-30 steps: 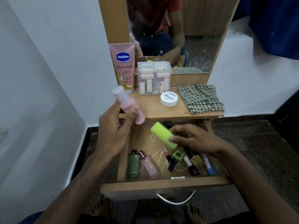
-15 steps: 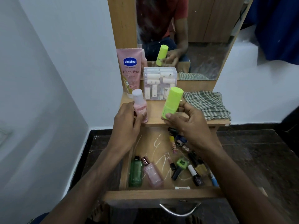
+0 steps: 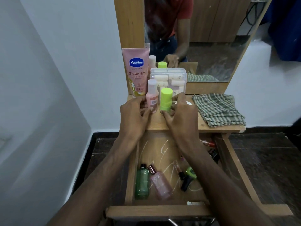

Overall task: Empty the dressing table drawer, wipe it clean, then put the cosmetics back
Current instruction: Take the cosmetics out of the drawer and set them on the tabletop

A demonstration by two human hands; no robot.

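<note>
The left hand [image 3: 133, 115] is curling its fingers [image 3: 143, 103] round a pink bottle [image 3: 152, 97], and the right hand [image 3: 182, 115] is gripping a lime stick [image 3: 165, 99]; both are standing upright on the table [image 3: 211, 128], just beside each other, bases touching the wood. Close behind them a clear plastic case [image 3: 171, 79] of pale tubes is standing against the mirror ledge, with a soft pink Vaseline tube [image 3: 136, 72] upright at its left, near the table's left edge. A white jar [image 3: 189, 102] is peeking out from behind the right hand. To the right, a folded checked cloth [image 3: 218, 108] is lying flat, reaching almost to the table's front and right edges. Bare wood is showing between the hands and the front edge. Below, the drawer [image 3: 159, 211] is standing pulled out, its wooden floor streaked with pale marks. A green bottle [image 3: 142, 183] and a pink bottle with a coppery cap [image 3: 160, 183] are lying side by side near its front left corner; small polish bottles [image 3: 187, 176] are lying scattered to the right, partly hidden under the right forearm.
</note>
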